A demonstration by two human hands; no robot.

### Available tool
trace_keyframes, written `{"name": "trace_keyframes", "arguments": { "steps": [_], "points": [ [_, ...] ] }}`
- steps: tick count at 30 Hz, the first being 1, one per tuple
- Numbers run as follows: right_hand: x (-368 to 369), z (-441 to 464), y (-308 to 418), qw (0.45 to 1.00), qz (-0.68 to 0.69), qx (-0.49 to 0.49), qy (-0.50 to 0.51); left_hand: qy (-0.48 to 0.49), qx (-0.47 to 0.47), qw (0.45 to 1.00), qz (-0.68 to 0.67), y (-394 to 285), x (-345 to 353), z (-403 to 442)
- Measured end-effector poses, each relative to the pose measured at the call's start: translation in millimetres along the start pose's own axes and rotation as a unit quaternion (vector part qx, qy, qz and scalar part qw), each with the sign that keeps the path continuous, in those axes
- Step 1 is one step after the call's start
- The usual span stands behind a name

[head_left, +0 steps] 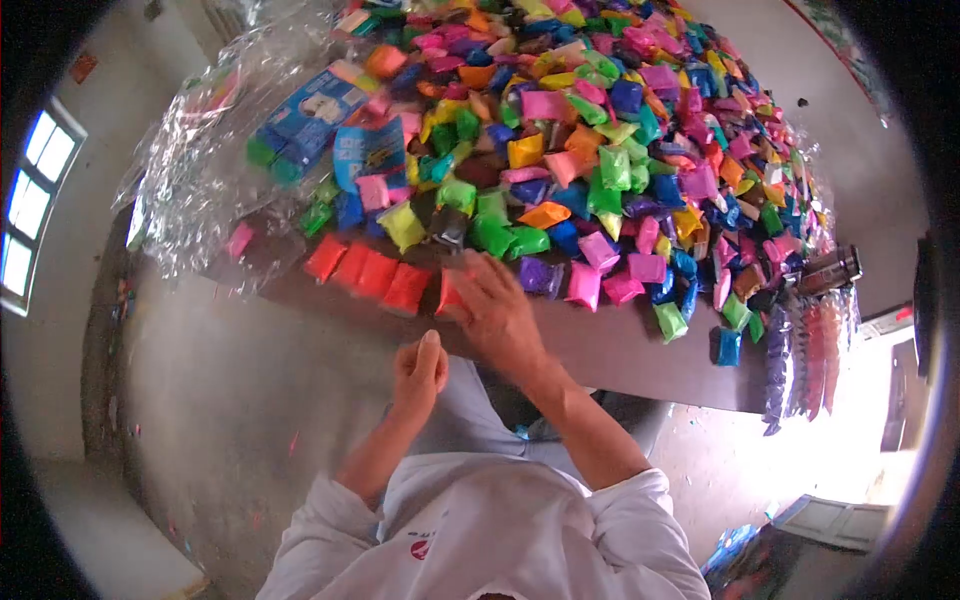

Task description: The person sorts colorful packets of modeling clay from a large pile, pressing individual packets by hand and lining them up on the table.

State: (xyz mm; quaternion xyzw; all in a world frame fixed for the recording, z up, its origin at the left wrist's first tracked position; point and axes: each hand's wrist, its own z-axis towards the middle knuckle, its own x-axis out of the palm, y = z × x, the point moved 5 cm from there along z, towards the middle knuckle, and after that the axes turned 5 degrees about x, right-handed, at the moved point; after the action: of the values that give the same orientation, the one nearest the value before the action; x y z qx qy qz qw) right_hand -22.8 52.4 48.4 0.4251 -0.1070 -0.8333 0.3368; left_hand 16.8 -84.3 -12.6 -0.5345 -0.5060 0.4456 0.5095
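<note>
Several red packets (378,275) lie in a row along the near left edge of the dark table (600,345). My right hand (492,305) is over the right end of that row, its fingers stretched out and touching a red packet (452,295). Just below the table edge, my left hand (421,367) is closed with the thumb up; anything inside it is hidden. Beyond my hands rises a large pile of small colourful packets (615,165). A black packet (449,226) and a yellow packet (403,227) lie close behind the red ones.
Crumpled clear plastic wrap (205,165) and blue printed packaging (310,112) cover the table's left end. Strips of purple and red packets (805,350) hang off the right edge, near a dark cylindrical object (830,270). A window (38,200) is at the far left.
</note>
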Motion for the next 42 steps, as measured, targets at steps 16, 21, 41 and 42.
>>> {"name": "trace_keyframes", "arguments": {
  "steps": [16, 21, 41, 42],
  "points": [
    [-99.4, -81.9, -70.4, 0.958, -0.04, 0.239, -0.155, 0.095, 0.161, 0.973, 0.136, -80.1, 70.6, 35.9],
    [-225.1, -134.0, -116.4, 0.866, -0.199, 0.406, -0.215, 0.217, 0.366, 0.872, 0.242, -118.0, 164.8, 64.3],
    [-279.2, -141.2, -259.0, 0.802, 0.084, 0.417, -0.42, 0.181, 0.509, 0.734, 0.412, -50.6, 252.1, 117.1],
    [-277.9, -136.8, -263.9, 0.794, 0.093, 0.424, -0.424, 0.18, 0.51, 0.734, 0.411, -50.6, 252.5, 117.6]
  ]
}}
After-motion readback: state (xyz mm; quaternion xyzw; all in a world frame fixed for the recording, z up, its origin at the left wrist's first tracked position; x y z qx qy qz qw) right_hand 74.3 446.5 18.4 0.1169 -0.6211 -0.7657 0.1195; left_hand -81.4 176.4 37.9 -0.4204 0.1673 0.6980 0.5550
